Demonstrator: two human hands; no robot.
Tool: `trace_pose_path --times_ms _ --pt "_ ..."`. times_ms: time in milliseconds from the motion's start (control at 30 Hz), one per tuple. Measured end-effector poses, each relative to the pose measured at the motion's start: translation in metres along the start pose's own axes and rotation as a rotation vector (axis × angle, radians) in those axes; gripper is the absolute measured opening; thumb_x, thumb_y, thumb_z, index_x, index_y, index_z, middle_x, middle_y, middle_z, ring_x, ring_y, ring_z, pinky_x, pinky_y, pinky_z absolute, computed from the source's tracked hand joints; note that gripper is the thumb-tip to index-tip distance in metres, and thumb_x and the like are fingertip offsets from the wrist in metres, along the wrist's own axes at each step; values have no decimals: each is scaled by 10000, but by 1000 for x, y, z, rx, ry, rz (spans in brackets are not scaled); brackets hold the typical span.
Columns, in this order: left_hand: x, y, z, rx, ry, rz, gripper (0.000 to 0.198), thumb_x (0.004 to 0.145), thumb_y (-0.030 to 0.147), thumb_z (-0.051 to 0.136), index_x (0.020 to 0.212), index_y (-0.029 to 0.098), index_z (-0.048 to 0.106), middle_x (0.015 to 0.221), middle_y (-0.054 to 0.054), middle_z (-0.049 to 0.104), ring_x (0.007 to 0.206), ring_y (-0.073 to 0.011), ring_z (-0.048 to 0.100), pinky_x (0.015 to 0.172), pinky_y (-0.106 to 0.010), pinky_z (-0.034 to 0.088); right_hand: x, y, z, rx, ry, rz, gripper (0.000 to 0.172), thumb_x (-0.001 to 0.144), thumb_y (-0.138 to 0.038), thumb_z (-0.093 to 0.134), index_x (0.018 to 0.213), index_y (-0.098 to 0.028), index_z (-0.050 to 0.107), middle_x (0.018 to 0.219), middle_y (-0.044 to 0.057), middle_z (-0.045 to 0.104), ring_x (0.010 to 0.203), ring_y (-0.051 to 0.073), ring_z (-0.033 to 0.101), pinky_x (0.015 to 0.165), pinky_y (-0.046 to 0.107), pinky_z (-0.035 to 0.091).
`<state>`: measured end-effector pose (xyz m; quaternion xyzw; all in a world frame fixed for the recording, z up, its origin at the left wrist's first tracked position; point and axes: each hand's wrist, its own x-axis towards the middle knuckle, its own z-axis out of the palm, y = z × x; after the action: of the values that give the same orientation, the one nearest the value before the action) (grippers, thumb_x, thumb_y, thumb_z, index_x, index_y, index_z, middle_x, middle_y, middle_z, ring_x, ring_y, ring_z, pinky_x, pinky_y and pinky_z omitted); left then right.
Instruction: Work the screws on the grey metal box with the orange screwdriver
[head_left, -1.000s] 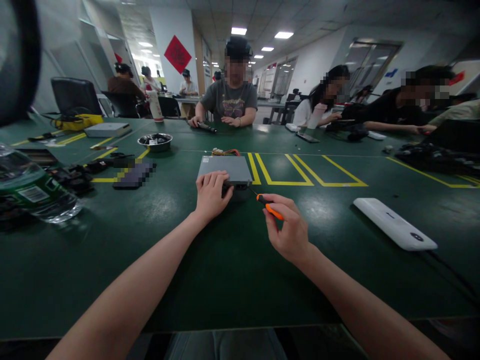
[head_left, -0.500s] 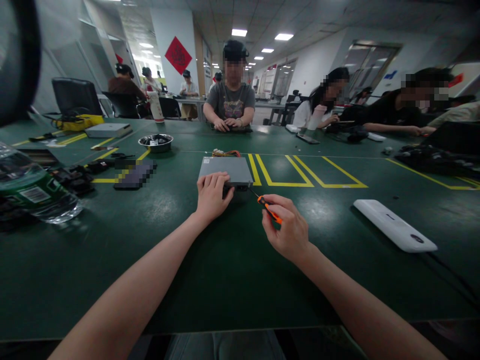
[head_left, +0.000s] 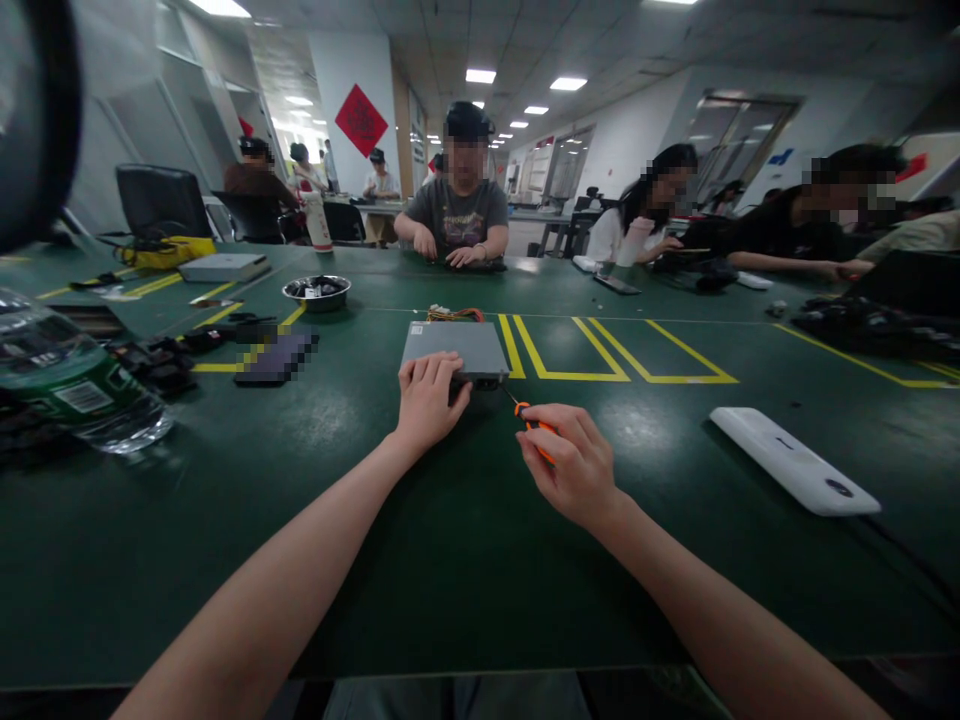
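Observation:
A flat grey computer power supply (head_left: 472,343) lies on the green table, its bundle of coloured wires (head_left: 455,314) at the far side. My left hand (head_left: 429,400) grips its near left part, fingers over the top and thumb at the front face by the socket. In my right hand (head_left: 570,455) is an orange and black screwdriver (head_left: 523,410), held by the handle. Its thin shaft points up and left to the near right corner of the power supply. Whether the tip sits in a screw is too small to tell.
To the left stand a water bottle (head_left: 82,385), a dark phone (head_left: 276,358) and a metal bowl (head_left: 316,291) of small dark parts. A white power bank (head_left: 793,460) with a cable lies to the right. Yellow tape (head_left: 585,376) marks the table. Several people sit around it.
The whole view has shifted slightly. My left hand stays on the power supply and the screwdriver stays at its corner, with my right hand's fingers moved slightly on the handle.

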<state>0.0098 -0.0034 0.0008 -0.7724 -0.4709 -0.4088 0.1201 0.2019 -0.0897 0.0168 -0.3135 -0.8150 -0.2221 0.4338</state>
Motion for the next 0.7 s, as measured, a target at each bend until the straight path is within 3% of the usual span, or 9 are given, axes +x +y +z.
trace_pose_path --times_ms 700 --pt "0 -1 0 10 -24 10 238 815 297 504 1043 231 503 1173 -56 572 1118 -227 467 948 -418 262 9 -7 -2 37 3 -14 196 771 -173 561 940 -217 471 957 52 587 908 179 552 747 348 501"
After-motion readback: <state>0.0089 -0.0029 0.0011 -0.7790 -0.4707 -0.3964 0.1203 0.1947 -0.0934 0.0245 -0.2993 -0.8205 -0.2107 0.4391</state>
